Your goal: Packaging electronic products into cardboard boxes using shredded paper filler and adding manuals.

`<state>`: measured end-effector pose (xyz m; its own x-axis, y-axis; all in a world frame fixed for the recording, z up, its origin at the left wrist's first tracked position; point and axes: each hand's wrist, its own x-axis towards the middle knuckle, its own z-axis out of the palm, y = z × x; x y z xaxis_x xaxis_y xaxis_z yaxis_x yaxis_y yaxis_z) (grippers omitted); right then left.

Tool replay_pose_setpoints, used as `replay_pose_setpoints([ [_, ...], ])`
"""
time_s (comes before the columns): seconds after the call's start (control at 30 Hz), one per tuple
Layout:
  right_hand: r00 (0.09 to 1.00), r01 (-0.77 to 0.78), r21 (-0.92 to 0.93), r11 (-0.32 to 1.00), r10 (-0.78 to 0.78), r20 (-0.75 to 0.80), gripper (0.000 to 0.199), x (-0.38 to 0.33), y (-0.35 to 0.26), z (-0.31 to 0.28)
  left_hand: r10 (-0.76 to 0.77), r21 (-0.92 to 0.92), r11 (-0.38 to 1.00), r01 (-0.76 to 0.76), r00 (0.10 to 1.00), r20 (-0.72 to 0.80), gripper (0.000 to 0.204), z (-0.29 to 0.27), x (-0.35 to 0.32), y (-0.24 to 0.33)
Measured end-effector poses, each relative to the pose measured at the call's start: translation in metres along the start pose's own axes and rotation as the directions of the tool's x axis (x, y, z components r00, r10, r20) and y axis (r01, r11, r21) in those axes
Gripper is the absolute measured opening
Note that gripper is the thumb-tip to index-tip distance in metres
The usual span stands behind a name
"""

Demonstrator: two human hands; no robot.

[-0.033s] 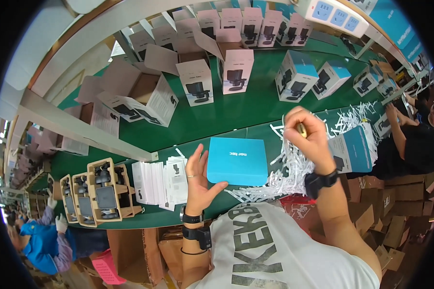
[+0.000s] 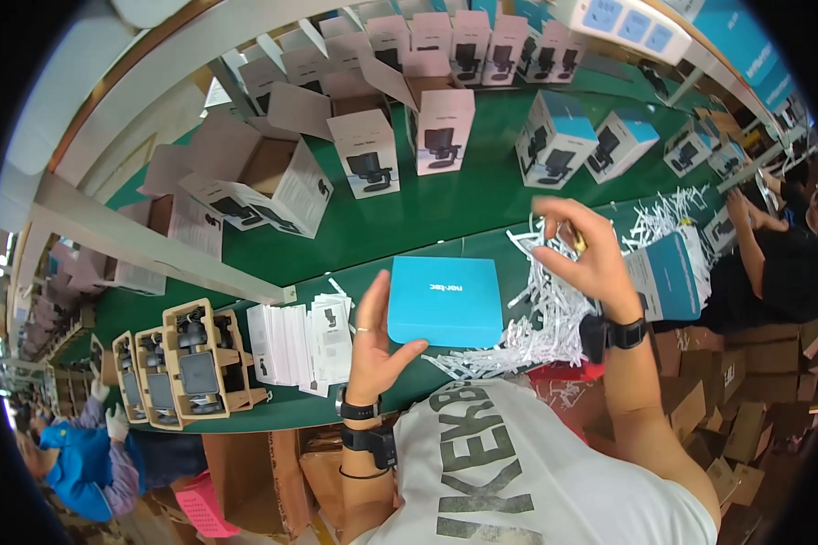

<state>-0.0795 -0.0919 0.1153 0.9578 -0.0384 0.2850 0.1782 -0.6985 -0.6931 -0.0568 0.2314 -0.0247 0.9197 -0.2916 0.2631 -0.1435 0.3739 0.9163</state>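
A closed blue box (image 2: pixel 445 304) with a pale mark on its lid lies on the green table. My left hand (image 2: pixel 377 331) holds it at its near left corner, fingers along the left side and thumb at the near edge. Above a heap of white shredded paper (image 2: pixel 554 313), to the box's right, my right hand (image 2: pixel 586 250) is raised. Its thumb and forefinger are spread, while the other fingers curl around a small brass-coloured thing (image 2: pixel 580 242), mostly hidden. A stack of white printed leaflets (image 2: pixel 286 345) lies left of my left hand.
Cardboard trays (image 2: pixel 191 363) with black microphone parts stand at left. Open white boxes (image 2: pixel 364 154) line the back; closed blue-topped boxes (image 2: pixel 556 141) stand at back right. A slanted metal post (image 2: pixel 154 232) crosses the left. Co-workers (image 2: pixel 86 463) work at both sides.
My right hand's thumb and forefinger have spread apart from a closed grip, and the hand has shifted slightly. The blue box and my left hand stay nearly the same.
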Motion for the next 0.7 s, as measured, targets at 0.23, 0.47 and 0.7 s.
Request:
replay_pose_setpoints([
  [0.23,0.997,0.033,0.157,0.987,-0.043,0.06,0.053,-0.097,0.014,0.089,-0.023,0.493,0.869,-0.049,0.99,0.14,0.051,-0.019,0.002,-0.002],
  [0.47,0.971,0.07,0.084,0.994,-0.048,-0.234,0.047,-0.108,0.029,0.146,0.163,0.641,0.751,-0.161,0.985,0.055,0.049,-0.018,-0.015,-0.015],
  [0.7,0.986,0.107,-0.172,0.979,-0.127,-0.108,0.052,-0.109,0.021,0.135,0.169,0.714,0.608,-0.348,0.935,0.312,0.055,-0.053,-0.008,-0.006],
])
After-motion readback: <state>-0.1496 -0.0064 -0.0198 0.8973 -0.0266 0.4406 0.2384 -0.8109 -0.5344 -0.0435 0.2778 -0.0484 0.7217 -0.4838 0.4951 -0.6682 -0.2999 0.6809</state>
